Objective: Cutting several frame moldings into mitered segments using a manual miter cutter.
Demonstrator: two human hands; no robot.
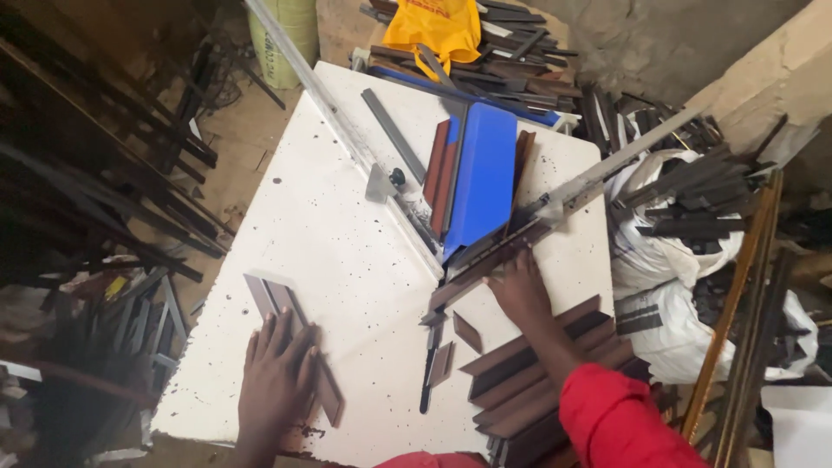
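Note:
My left hand (276, 373) lies flat, fingers spread, on a pair of brown moulding strips (279, 299) at the front left of the white table (329, 234). My right hand (520, 290), in a red sleeve, presses on a long dark moulding strip (485, 260) that lies against the angled metal fence (598, 173) of a cutter with a blue blade guard (481, 173). Small cut brown offcuts (466, 331) lie just left of the right hand.
A stack of brown moulding lengths (537, 364) sits at the table's front right. White sacks (659, 260) of dark strips stand to the right, a gold strip (737, 286) leans there. A yellow bag (433, 26) lies at the back. Dark mouldings (113, 173) crowd the left floor.

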